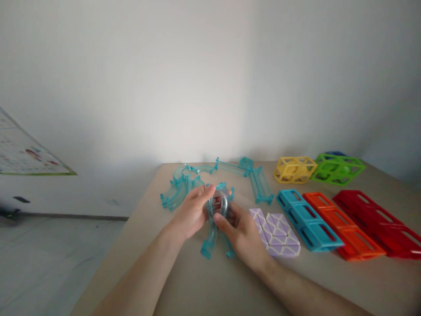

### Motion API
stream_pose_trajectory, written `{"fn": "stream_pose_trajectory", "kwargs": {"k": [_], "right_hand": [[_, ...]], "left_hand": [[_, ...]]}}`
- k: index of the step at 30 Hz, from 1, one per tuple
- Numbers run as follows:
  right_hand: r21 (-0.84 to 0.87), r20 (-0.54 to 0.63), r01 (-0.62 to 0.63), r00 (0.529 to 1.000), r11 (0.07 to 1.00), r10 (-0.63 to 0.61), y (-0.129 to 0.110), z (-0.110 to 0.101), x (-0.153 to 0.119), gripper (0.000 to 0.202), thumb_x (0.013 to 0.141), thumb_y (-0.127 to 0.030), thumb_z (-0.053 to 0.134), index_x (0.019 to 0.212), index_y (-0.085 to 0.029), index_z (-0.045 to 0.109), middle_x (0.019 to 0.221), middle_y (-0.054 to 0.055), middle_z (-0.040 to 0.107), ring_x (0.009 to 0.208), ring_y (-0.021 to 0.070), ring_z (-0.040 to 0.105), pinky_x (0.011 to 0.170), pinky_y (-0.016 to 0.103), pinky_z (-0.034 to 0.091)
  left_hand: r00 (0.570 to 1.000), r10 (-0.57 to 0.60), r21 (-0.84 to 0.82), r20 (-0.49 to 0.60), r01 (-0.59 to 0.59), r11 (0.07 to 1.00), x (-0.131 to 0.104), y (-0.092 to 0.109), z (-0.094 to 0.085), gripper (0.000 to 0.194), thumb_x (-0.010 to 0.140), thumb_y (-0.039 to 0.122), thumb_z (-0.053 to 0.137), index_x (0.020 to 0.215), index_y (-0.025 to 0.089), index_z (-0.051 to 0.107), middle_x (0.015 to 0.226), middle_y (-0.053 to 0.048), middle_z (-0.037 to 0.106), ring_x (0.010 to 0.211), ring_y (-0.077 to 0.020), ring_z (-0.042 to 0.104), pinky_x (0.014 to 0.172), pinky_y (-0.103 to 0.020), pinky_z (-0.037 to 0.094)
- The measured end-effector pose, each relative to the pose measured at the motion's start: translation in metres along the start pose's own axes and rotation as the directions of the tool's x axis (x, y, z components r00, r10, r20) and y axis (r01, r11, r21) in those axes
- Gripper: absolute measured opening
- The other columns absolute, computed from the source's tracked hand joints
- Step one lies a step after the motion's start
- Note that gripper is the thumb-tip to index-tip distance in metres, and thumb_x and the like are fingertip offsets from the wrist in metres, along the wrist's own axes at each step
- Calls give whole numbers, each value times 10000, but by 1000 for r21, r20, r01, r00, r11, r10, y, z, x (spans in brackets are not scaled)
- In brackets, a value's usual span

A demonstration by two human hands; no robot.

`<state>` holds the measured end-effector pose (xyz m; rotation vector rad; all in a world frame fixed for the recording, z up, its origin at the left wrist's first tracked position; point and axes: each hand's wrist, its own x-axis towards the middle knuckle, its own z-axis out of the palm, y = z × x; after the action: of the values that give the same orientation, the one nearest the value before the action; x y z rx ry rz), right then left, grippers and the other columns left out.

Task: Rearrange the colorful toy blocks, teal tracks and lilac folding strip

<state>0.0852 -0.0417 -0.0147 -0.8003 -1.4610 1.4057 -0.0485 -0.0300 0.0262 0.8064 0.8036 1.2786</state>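
Between my hands, above the near part of the table, is a clear teal plastic track piece (225,202) with curved tubes and connector ends pointing down. My left hand (194,208) grips its left side, thumb over the top. My right hand (241,230) is closed on its right side, thumb across the front. Blur hides whether it is one piece or several joined. Behind my hands, curved teal track pieces (177,193) lie at the left, and a straight teal track (259,186) lies at the right.
Purple triangle tiles (276,235) lie flat right of my hands. Further right are blue frames (309,219), orange frames (344,228) and red frames (378,224). Yellow frames (294,170) and green frames (338,169) hold balls near the wall (210,79). The table's left edge drops to the floor (59,259).
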Motion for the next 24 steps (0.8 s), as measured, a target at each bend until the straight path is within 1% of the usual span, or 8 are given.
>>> {"fn": "stream_pose_trajectory", "kwargs": {"k": [4, 8, 12, 15, 17, 20, 22, 24], "right_hand": [[61, 77, -30, 997, 998, 26, -1, -2, 2, 253, 843, -381, 634, 1005, -187, 622, 915, 41, 678, 872, 221, 633, 757, 314, 495], [77, 166, -68, 985, 995, 55, -1, -1, 3, 257, 860, -393, 615, 977, -166, 642, 854, 36, 668, 782, 195, 627, 749, 321, 491], [72, 229, -94, 971, 993, 75, 2, 0, 1, 288, 884, -394, 581, 1032, -151, 628, 829, 45, 660, 729, 188, 617, 674, 312, 491], [-116, 171, 63, 984, 991, -43, 2, -2, -2, 288, 897, -348, 569, 1126, -176, 602, 951, 66, 668, 836, 213, 617, 732, 343, 496], [-347, 130, 266, 963, 899, -235, -1, -3, -4, 311, 875, -278, 602, 1176, -199, 586, 1057, 78, 651, 970, 241, 580, 849, 399, 472], [-620, 189, 475, 863, 624, -469, -10, -4, -8, 393, 846, -121, 585, 1217, -252, 583, 1215, 76, 587, 1109, 273, 477, 953, 471, 402], [-706, 240, 519, 815, 482, -527, -15, -4, -8, 449, 847, -52, 535, 1207, -313, 601, 1301, 56, 529, 1127, 282, 443, 929, 482, 407], [-714, 319, 566, 787, 413, -528, -17, -5, -8, 500, 846, -17, 501, 1207, -346, 607, 1353, 48, 473, 1125, 277, 443, 903, 470, 430]], "left_hand": [[997, 53, 70, -63, -49, 996, 0, -5, -2, 300, 775, 425, 694, 751, 144, 591, 855, -90, 729, 672, -158, 651, 643, -273, 500], [994, 68, 160, -85, -54, 986, 0, -8, -6, 332, 821, 485, 619, 842, 156, 590, 883, -72, 728, 466, -67, 518, 529, -230, 447], [994, 53, 179, -93, -36, 983, 0, -6, -3, 401, 794, 537, 623, 887, 147, 619, 863, -88, 731, 469, -84, 537, 469, -217, 418], [990, 31, 119, -136, -15, 993, 0, 1, -1, 451, 767, 556, 643, 903, 126, 648, 870, -118, 732, 569, -141, 624, 499, -235, 467], [983, -39, 41, -177, 47, 998, 0, 8, -3, 479, 788, 565, 613, 894, 101, 662, 865, -147, 730, 663, -188, 670, 548, -260, 509], [964, -223, -91, -146, 211, 973, 0, 13, -10, 488, 837, 551, 553, 858, 78, 675, 794, -149, 721, 627, -180, 668, 521, -248, 507], [953, -288, -131, -94, 275, 953, 0, 12, -15, 422, 843, 500, 577, 790, 92, 670, 695, -103, 698, 534, -143, 629, 465, -220, 477], [953, -298, -135, -44, 290, 947, 1, 8, -16, 371, 835, 451, 610, 729, 98, 659, 640, -84, 675, 501, -143, 615, 453, -229, 479]]}}
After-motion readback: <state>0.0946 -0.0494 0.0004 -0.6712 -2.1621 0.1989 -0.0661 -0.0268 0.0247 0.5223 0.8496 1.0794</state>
